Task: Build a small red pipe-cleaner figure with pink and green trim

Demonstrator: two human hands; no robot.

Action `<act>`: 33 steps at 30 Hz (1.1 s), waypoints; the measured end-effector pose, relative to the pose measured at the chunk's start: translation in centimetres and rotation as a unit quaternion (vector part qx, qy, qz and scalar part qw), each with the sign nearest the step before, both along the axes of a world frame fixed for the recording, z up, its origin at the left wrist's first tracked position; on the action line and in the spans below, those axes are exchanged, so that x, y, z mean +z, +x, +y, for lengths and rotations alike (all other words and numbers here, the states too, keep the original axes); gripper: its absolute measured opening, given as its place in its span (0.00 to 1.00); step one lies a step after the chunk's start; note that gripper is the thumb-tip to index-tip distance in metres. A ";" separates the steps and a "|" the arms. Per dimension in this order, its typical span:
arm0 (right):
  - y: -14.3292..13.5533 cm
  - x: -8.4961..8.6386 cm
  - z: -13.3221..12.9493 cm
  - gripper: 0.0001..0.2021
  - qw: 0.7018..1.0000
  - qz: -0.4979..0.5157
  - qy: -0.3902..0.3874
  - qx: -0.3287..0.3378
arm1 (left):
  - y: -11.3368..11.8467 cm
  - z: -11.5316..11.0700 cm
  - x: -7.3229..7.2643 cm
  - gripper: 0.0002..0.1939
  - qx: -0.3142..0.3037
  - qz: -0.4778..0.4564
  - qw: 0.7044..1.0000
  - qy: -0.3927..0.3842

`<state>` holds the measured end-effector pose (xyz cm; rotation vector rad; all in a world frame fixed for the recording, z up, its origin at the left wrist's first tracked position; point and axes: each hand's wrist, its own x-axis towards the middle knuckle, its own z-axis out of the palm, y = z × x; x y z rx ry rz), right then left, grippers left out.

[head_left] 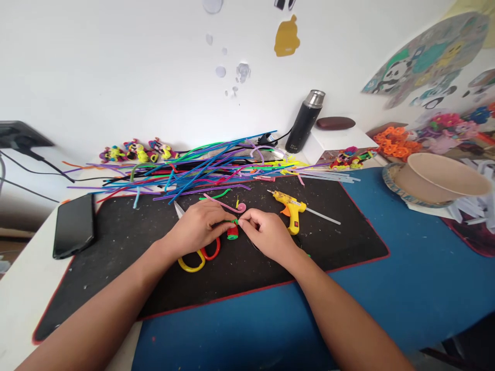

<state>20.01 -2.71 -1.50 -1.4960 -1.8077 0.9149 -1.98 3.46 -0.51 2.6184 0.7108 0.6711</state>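
Observation:
My left hand (199, 224) has its thumb and fingers closed on a small red and green coil (232, 232), which looks wound from pipe cleaner. The fingertips of my right hand (268, 232) are pinched together at the coil's green upper end. Under my left hand lies a pair of scissors (189, 268) with yellow and red handles; the hand covers their middle. Just beyond the fingertips are a pink pipe cleaner with a curled end (241, 207) and a short green piece (222, 195). A yellow hot glue gun (293, 208) rests right of my right hand, glue stick sticking out.
Many coloured pipe cleaners (216, 165) spread along the back. Small colourful figures (139, 150) sit back left, and a phone (75, 225) lies left. A black flask (305, 123), white box (342, 139) and beige bowl (444, 178) stand right. A black mat (332, 247) covers the middle.

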 end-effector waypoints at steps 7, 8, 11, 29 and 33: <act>-0.1 0.0 0.0 0.08 1.000 0.004 -0.002 0.003 | 0.4 -0.3 0.6 0.11 0.036 -0.027 0.988 -0.146; -0.1 0.0 0.0 0.08 1.000 0.004 -0.004 0.002 | 0.5 -0.3 0.7 0.11 0.037 -0.029 0.986 -0.162; -0.2 0.0 -0.1 0.07 1.000 0.007 -0.015 0.001 | 0.6 -0.4 0.8 0.12 0.042 -0.034 0.979 -0.196; -0.1 -0.1 0.0 0.06 0.995 -0.077 0.048 0.051 | 0.4 -0.5 1.6 0.14 0.107 0.003 0.951 -0.289; 0.1 -0.9 0.0 0.08 0.984 -0.116 0.103 0.083 | 0.3 -0.5 1.7 0.15 0.112 0.017 0.951 -0.289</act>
